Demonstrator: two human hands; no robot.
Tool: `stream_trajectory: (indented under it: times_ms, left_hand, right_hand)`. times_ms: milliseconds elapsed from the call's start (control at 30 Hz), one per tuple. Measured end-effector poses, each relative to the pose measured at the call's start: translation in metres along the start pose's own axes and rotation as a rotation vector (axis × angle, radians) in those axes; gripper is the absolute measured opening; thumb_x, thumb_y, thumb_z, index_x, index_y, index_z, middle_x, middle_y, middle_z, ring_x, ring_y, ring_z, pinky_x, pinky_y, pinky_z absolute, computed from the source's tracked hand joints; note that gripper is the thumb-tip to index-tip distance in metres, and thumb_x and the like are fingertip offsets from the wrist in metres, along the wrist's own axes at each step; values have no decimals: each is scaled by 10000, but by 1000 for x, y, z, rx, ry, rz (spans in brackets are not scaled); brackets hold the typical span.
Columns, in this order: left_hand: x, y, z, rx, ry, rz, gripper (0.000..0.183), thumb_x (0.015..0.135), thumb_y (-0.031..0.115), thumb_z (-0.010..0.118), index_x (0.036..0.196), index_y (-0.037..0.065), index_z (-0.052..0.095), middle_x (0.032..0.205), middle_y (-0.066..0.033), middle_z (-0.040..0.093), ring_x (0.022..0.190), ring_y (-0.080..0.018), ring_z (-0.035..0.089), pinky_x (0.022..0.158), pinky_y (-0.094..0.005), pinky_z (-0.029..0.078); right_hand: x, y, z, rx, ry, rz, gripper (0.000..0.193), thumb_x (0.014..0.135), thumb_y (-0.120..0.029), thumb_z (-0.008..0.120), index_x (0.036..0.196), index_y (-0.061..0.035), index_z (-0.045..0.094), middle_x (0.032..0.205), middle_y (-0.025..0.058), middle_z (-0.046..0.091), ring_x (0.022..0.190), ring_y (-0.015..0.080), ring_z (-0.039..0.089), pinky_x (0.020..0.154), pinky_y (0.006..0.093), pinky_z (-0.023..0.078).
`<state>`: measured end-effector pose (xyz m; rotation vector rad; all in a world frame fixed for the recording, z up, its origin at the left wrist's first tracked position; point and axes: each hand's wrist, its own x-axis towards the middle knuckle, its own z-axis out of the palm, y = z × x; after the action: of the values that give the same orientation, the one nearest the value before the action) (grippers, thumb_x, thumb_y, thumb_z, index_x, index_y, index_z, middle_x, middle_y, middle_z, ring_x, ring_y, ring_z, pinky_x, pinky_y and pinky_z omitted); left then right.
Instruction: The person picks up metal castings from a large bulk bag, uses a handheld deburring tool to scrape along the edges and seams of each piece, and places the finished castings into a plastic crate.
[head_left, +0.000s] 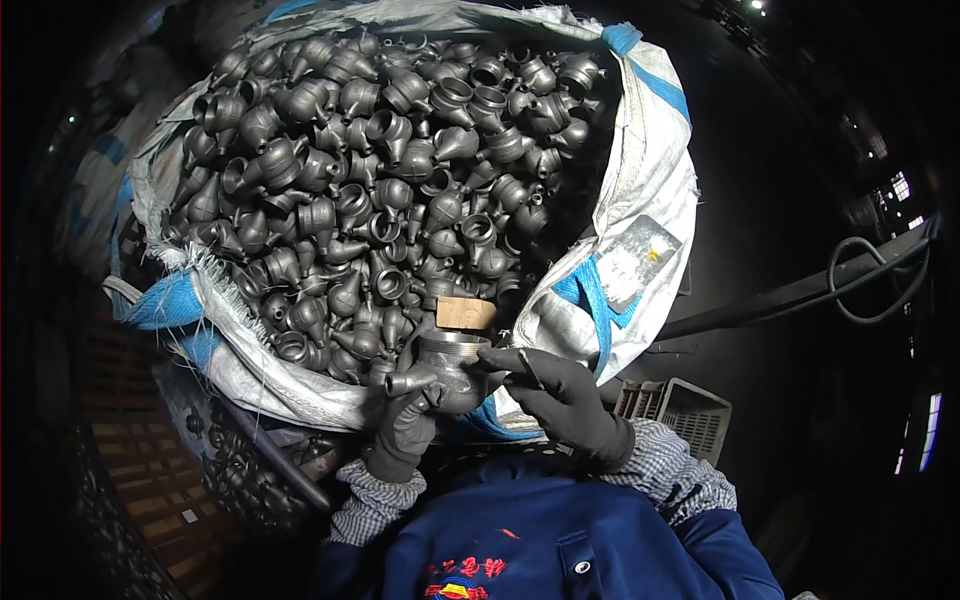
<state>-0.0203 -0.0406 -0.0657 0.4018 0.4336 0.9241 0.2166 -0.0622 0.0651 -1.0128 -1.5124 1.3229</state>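
My left hand (405, 432), in a dark glove, grips a dark metal cast fitting (447, 368) with a round open mouth and a side spout. My right hand (560, 395), also gloved, rests its fingers on the fitting's rim from the right. A small tan block (465, 313) sits just above the fitting's mouth. Directly beyond lies a big white woven sack (640, 180) with blue straps, filled with several similar dark fittings (380, 170).
A light plastic crate (680, 408) stands to the right below the sack. Black hoses (870, 280) run along the right side. A wooden pallet (140, 470) and a lower bin of more fittings (240, 470) lie at the left. The surroundings are dark.
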Motion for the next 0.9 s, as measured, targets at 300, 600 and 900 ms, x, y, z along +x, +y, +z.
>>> stream_trajectory:
  times_ms: [300,600,900]
  left_hand:
    - [6,-2,18,-57,140,-13,555,823,138,709,1289,51,421,1007,-50,579,926,-133,593,847,-276,517]
    - [2,11,38,-44,-21,55,568,817,169,724,1303,51,454,1195,-92,562,1163,-203,515,951,-370,497]
    - [16,16,41,-193,-33,63,744,726,249,809,1322,2,439,1316,-123,479,1210,-281,479,1043,-460,413]
  right_hand:
    - [-6,-3,-1,-138,-164,-84,479,877,5,522,1352,-51,492,1311,153,561,1245,286,518,1042,357,391]
    - [-6,-5,-1,-76,-109,-20,456,876,-10,549,1330,-37,516,1291,157,577,1218,272,541,1023,353,404]
    - [-12,15,-7,149,144,444,377,946,-160,580,1275,20,548,839,13,616,717,50,543,621,197,424]
